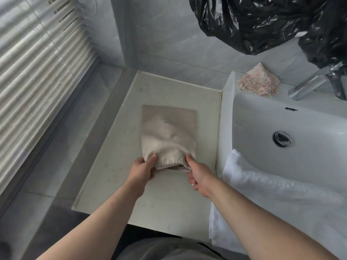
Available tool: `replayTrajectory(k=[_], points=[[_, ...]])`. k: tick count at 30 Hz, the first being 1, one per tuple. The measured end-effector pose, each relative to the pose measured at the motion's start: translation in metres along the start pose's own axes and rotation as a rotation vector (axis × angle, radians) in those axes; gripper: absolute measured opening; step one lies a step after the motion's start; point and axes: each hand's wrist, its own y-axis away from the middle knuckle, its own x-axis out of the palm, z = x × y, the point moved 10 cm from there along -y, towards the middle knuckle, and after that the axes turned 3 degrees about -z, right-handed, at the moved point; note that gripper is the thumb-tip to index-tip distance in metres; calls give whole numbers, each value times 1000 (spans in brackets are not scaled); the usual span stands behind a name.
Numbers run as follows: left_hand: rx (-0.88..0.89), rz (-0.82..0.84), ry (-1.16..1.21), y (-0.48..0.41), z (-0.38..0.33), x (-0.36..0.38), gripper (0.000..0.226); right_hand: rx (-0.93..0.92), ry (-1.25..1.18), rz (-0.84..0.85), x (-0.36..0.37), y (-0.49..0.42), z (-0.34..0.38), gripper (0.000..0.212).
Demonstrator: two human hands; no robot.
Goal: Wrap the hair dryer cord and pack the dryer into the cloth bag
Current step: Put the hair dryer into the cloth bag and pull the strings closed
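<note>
A beige cloth bag (169, 132) lies on the pale countertop (116, 166), its gathered mouth toward me. The bag bulges in its lower half; what fills it is hidden, and no hair dryer or cord shows. My left hand (143, 170) pinches the left corner of the bag's mouth, thumb on top. My right hand (197, 175) grips the right side of the mouth, fingers curled under the fabric.
A white sink (309, 139) with a chrome tap (311, 83) stands right of the counter. A white towel (262, 184) hangs over its front edge. A patterned cloth (258, 82) lies at the sink's back corner. A black plastic bag (262, 21) hangs above. Window blinds (37, 72) are at left.
</note>
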Motion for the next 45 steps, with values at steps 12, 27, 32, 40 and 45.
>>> replayTrajectory(k=[12, 27, 32, 40, 45], points=[[24, -13, -112, -1, -9, -28, 27, -80, 273, 23, -6, -11, 12, 28], [-44, -147, -240, -8, -5, -48, 12, -147, 191, 53, 1, -12, 15, 36], [-72, -77, -287, -7, 4, -59, 27, -156, 292, 2, -7, -7, 9, 46], [-131, 152, -472, 14, 13, -30, 33, -12, -50, 222, 10, -2, -6, 25], [-175, 190, -298, 19, 19, -6, 40, 36, -86, 178, 10, -8, -9, 37]])
